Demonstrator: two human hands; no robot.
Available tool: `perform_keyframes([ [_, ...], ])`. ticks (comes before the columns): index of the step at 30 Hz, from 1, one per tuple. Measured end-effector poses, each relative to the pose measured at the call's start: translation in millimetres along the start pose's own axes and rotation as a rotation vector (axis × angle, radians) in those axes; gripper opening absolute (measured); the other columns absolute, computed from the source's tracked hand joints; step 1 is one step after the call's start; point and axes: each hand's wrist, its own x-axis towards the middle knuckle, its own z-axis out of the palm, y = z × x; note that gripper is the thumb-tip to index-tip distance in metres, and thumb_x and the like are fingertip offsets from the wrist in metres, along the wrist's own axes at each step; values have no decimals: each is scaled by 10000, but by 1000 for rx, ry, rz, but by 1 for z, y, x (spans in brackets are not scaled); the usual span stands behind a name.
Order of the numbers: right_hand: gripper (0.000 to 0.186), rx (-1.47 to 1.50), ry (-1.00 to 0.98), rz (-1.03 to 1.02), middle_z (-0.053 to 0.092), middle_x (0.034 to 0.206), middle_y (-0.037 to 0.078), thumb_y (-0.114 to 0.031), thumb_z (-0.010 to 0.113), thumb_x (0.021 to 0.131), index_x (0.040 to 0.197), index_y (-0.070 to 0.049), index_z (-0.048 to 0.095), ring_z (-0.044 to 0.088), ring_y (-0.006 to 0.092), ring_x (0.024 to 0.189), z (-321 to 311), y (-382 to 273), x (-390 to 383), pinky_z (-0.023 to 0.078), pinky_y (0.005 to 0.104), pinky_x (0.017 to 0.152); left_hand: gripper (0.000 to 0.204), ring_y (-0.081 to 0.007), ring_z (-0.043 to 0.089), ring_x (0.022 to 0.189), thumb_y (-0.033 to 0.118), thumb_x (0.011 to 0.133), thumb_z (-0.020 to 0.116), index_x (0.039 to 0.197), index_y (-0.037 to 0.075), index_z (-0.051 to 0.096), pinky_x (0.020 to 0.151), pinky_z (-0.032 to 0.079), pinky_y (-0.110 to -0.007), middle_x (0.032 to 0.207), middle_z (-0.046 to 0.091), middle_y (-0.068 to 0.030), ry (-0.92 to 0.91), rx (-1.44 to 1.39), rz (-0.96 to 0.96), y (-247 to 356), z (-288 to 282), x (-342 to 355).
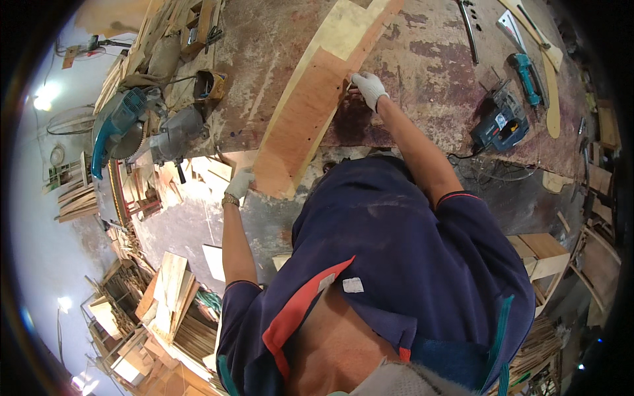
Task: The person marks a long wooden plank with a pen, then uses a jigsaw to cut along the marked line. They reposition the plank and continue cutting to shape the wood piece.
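Observation:
A long, gently curved wooden panel, reddish brown with pale yellow edges, lies slantwise across the worn workbench. Its near end juts past the front edge of the bench. My left hand, in a white glove, is closed at the left corner of that near end; its fingertips are partly hidden. Farther up, my right hand, also gloved, has its fingers bent in and pressed to the panel's right edge. Whether something small sits between those fingers is too small to tell. Small dark spots run along the panel's edges.
A teal mitre saw with a bare blade stands to the left. On the bench at right are a jigsaw, a teal power tool, a set square and a metal bar. Wood offcuts pile up at lower left.

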Motion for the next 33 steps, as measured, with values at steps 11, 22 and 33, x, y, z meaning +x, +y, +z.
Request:
perform_keyframes([
  [11, 138, 501, -134, -40, 669, 895, 105, -121, 588, 1043, 1079, 11, 596, 705, 247, 769, 42, 16, -3, 573, 357, 639, 802, -321, 601, 1246, 467, 876, 706, 1518, 45, 471, 1002, 513, -425, 1420, 588, -187, 652, 929, 208, -47, -57, -7],
  [22, 264, 243, -240, -133, 709, 1058, 172, -199, 553, 1057, 1173, 34, 599, 716, 295, 896, -20, 30, 12, 581, 390, 724, 1235, -391, 414, 1397, 793, 595, 795, 1563, 136, 400, 1125, 345, -562, 1447, 462, -209, 572, 1086, 198, 40, 107, 6],
  [33, 681, 474, -142, 87, 585, 1397, 179, -584, 368, 1068, 1437, -22, 479, 561, 369, 1269, -21, 17, -8, 473, 527, 1039, 886, -406, 484, 1213, 586, 597, 878, 1294, 97, 635, 1054, 402, -531, 1197, 522, -215, 786, 806, 495, 43, 169, -60],
])
